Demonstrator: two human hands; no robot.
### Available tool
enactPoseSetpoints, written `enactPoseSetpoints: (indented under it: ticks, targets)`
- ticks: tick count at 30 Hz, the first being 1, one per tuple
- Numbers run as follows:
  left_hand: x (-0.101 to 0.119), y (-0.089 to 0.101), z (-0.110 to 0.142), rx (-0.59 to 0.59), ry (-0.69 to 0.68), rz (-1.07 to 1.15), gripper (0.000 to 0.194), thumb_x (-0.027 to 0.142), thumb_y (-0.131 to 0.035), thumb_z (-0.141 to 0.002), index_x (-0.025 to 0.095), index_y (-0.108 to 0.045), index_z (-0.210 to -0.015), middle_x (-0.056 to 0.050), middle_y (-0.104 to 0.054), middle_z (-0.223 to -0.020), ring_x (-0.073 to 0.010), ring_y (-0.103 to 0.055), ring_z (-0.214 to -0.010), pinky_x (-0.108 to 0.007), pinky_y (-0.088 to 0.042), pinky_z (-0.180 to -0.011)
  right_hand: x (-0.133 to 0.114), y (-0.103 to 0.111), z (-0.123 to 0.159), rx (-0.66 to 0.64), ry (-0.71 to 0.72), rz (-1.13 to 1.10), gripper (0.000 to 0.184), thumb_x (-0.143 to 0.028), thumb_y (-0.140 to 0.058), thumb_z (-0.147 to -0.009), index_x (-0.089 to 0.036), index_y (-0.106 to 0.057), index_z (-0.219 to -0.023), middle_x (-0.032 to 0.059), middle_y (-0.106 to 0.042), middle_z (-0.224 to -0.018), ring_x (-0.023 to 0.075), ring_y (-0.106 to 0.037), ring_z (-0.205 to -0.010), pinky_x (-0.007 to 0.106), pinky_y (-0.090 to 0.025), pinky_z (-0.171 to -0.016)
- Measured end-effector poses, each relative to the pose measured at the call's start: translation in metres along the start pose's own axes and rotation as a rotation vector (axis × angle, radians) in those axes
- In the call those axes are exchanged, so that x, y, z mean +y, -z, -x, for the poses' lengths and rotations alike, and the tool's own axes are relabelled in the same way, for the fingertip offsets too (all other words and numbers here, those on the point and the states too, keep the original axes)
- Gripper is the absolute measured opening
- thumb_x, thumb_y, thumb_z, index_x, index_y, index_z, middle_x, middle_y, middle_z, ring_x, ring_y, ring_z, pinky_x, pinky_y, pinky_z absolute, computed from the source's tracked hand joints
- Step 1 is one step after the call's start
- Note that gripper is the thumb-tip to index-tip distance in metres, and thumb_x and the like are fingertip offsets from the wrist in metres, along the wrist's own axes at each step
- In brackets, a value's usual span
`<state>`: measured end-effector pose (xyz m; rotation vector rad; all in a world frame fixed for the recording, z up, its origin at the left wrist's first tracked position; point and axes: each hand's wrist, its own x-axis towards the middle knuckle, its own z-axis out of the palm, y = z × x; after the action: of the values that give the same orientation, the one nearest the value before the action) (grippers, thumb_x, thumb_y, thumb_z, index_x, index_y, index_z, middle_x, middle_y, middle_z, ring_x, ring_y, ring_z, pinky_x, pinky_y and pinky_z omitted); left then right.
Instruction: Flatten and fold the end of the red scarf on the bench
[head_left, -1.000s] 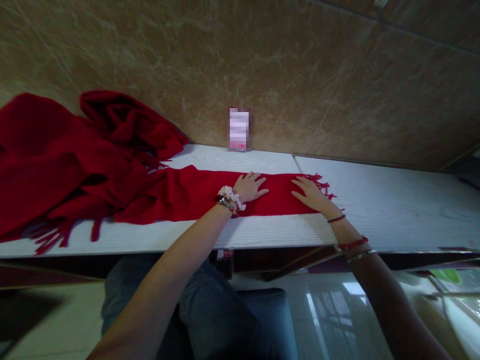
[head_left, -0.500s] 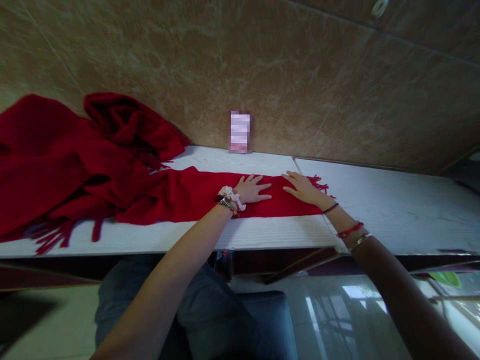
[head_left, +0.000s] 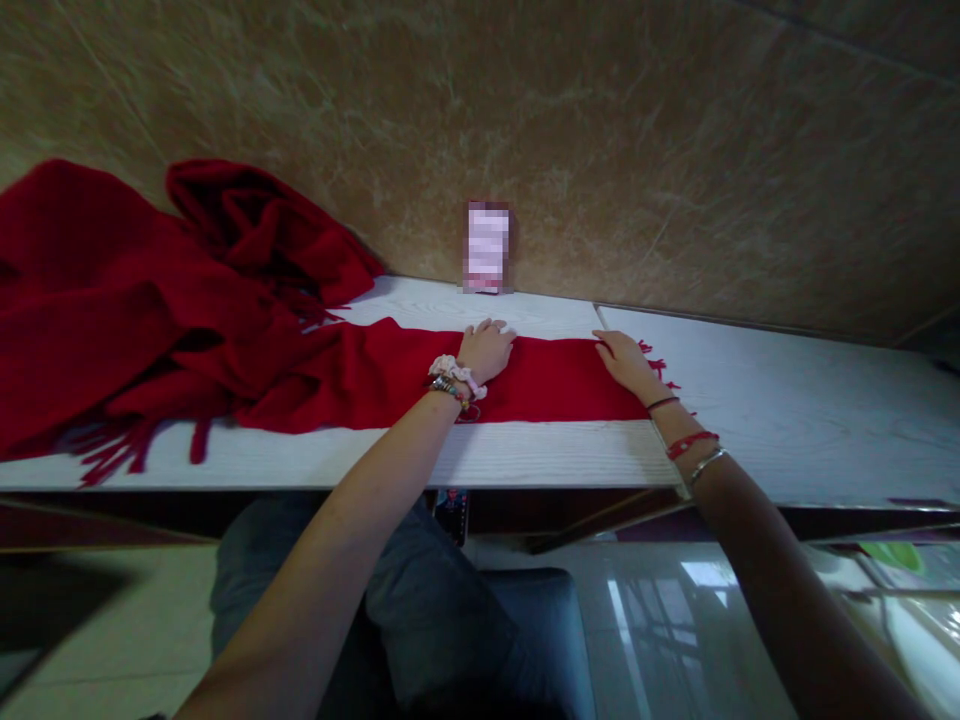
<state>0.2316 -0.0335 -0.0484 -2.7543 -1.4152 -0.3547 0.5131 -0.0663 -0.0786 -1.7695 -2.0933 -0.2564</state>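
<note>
A long red scarf point(head_left: 555, 385) with fringed ends lies along the white wood-grain tabletop. Its right part is spread flat, while the left part is a loose heap. My left hand point(head_left: 486, 350), with a scrunchie and beads at the wrist, has its fingers bent at the scarf's far edge and closed on the cloth. Farther right, my right hand point(head_left: 627, 362) holds the same edge near the fringe, its fingers drawn close to the thumb. The fingertips' undersides are hidden.
A phone-like thing with a blurred screen point(head_left: 487, 248) leans against the brown marbled wall point(head_left: 675, 150) behind the white tabletop point(head_left: 787, 410). Below the table's front edge are a dark stool point(head_left: 540, 620) and an open shelf space. A seam crosses the tabletop near my right hand.
Both hands have slid from lying spread on the scarf to its far edge. Their fingers have drawn in, and my right hand has shifted a little rightward. The view has tilted slightly.
</note>
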Motion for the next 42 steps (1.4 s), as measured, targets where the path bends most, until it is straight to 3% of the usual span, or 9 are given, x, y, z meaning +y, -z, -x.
enactPoseSetpoints:
  ticks: [3,7,11,17,27,37,42]
  targets:
    - [-0.001,-0.003,-0.002,-0.028,-0.039,0.028,0.034,0.021,-0.034,-0.09,0.025,-0.054,-0.118,-0.005,-0.052,-0.128,-0.0203,-0.044,-0.119,-0.039,-0.039,-0.094,-0.002,0.0,-0.001,-0.023,-0.056,0.064,0.037,-0.023,-0.035,-0.086,-0.016,-0.058,-0.115,0.0149,-0.062,-0.109,0.0286,-0.056,-0.102,0.049,-0.043,-0.09]
    - [-0.003,-0.006,-0.002,-0.036,-0.003,0.032,0.033,0.026,-0.033,-0.092,0.023,-0.054,-0.117,-0.005,-0.053,-0.127,-0.022,-0.045,-0.117,-0.043,-0.039,-0.093,0.0,0.006,-0.001,-0.034,-0.121,0.138,0.027,-0.021,-0.042,-0.083,-0.014,-0.065,-0.095,0.0161,-0.062,-0.095,0.0294,-0.057,-0.094,0.045,-0.045,-0.084]
    - [-0.007,-0.007,-0.004,-0.002,0.05,0.045,0.034,0.028,-0.033,-0.092,0.021,-0.054,-0.118,-0.007,-0.054,-0.124,-0.0227,-0.049,-0.112,-0.041,-0.041,-0.092,0.003,0.016,-0.001,0.026,-0.037,0.051,0.017,-0.018,-0.049,-0.076,-0.016,-0.063,-0.085,0.0133,-0.061,-0.089,0.027,-0.056,-0.09,0.042,-0.045,-0.083]
    - [-0.014,-0.011,-0.01,0.048,0.054,0.099,0.03,0.025,-0.045,-0.086,0.021,-0.058,-0.113,-0.008,-0.056,-0.112,-0.0216,-0.051,-0.106,-0.035,-0.043,-0.088,-0.004,0.023,0.001,-0.017,-0.01,-0.172,0.024,-0.03,-0.044,-0.083,-0.019,-0.061,-0.096,0.0066,-0.067,-0.087,0.0213,-0.06,-0.082,0.036,-0.047,-0.077]
    - [-0.015,-0.008,-0.013,0.205,-0.024,0.185,0.024,0.024,-0.041,-0.09,0.018,-0.063,-0.098,-0.006,-0.06,-0.1,-0.0168,-0.055,-0.094,-0.027,-0.043,-0.084,-0.004,0.028,0.002,-0.082,0.142,-0.093,0.025,-0.029,-0.048,-0.083,-0.019,-0.069,-0.091,0.0084,-0.067,-0.088,0.0219,-0.06,-0.085,0.037,-0.047,-0.08]
    - [-0.009,-0.004,-0.01,0.184,0.008,0.148,0.026,0.023,-0.038,-0.092,0.018,-0.06,-0.103,-0.007,-0.06,-0.104,-0.0182,-0.055,-0.096,-0.03,-0.042,-0.082,0.0,0.023,0.002,-0.148,0.103,0.068,0.023,-0.024,-0.05,-0.084,-0.017,-0.069,-0.093,0.0103,-0.065,-0.09,0.0219,-0.059,-0.087,0.035,-0.046,-0.081]
    - [-0.008,-0.004,-0.009,0.179,0.028,0.139,0.024,0.022,-0.039,-0.091,0.018,-0.061,-0.102,-0.007,-0.061,-0.104,-0.0189,-0.055,-0.097,-0.031,-0.042,-0.081,0.001,0.024,0.0,-0.121,0.085,0.082,0.019,-0.02,-0.052,-0.082,-0.016,-0.067,-0.093,0.0097,-0.067,-0.087,0.0222,-0.058,-0.086,0.035,-0.045,-0.08]
